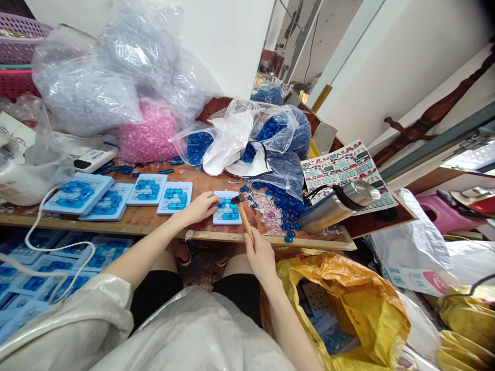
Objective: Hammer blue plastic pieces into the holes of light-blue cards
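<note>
Blue gem card (227, 210) sits right at the table's front edge, and the action is all here! The left hand (198, 208) is closed over the card's left side, fingers curled to pin it in place, while the right hand (262, 257) grips a thin wooden-handled brush (246, 221), its dark tip (236, 199) right over the card. Just left, a row of matching cards (147, 189) lines up along the wooden table (201, 229), within easy reach. To the right, loose blue beads (284, 219) and clear pink beads (268, 214) lie scattered near a steel thermos (338, 206) resting on printed sheets (344, 172). Behind, bulging plastic bags of blue beads (270, 134) and pink beads (147, 134) are heaped against the white wall (228, 46). Down low, more cards fill a yellow sack (340, 309), right by the person's knee!
</note>
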Motion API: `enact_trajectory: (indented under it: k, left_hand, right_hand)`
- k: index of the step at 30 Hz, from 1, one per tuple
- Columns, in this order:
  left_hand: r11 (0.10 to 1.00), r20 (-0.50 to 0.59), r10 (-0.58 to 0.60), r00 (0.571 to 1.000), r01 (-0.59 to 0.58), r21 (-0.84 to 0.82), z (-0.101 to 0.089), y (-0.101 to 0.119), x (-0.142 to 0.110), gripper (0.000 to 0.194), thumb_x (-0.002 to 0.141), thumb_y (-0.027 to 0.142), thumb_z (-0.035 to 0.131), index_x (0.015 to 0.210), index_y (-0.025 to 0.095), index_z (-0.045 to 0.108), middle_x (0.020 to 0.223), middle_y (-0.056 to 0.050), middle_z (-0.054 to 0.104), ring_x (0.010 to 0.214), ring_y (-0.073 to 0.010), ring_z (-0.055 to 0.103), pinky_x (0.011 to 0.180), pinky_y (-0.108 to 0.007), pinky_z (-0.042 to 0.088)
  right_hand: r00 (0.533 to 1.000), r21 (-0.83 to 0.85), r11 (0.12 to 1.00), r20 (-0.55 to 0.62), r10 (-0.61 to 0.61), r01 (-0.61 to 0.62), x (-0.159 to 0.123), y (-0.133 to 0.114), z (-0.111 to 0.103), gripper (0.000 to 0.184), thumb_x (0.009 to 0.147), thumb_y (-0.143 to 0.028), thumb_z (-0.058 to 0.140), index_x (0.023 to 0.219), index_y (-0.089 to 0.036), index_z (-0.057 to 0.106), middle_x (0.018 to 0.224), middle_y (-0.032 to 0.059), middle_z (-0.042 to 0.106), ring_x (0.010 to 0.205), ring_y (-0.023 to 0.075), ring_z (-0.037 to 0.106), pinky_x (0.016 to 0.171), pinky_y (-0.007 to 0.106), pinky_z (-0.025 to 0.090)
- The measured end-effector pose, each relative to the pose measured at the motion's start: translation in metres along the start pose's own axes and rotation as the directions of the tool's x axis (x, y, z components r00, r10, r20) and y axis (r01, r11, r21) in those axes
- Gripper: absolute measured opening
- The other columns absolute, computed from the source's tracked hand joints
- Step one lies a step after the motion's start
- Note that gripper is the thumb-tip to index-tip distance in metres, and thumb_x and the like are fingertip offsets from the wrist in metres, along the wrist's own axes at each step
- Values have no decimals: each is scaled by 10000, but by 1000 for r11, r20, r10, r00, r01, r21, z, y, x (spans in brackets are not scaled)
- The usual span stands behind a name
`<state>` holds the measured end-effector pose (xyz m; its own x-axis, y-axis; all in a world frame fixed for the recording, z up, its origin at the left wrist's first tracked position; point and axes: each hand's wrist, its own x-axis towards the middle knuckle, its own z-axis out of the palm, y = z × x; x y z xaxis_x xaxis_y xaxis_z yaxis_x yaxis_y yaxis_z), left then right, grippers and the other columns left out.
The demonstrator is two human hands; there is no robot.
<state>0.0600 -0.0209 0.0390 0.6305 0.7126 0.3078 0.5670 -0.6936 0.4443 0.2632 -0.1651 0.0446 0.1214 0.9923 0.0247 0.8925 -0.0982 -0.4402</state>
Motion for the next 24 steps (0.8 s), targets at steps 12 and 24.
enact_trajectory:
  k: [12, 24]
  left_hand:
    - [999, -90, -2, 996, -1, -34, 4, 2, -3, 160, 846, 200, 408, 899, 157, 553, 908, -55, 512, 830, -140, 525, 792, -276, 435]
    - [994, -321, -105, 941, 93, -52, 6, 11, 3, 271, 874, 263, 380, 1055, 143, 542, 1148, -103, 527, 1115, -179, 464, 982, -353, 375]
  right_hand:
    - [997, -102, 994, -53, -54, 49, 4, -14, 5, 360, 931, -354, 300, 1216, -220, 474, 1007, 64, 636, 877, 180, 607, 655, 231, 379]
    - [989, 105, 992, -141, -50, 65, 8, -16, 6, 370, 913, -381, 307, 1156, -194, 515, 942, 66, 648, 824, 197, 605, 667, 247, 389]
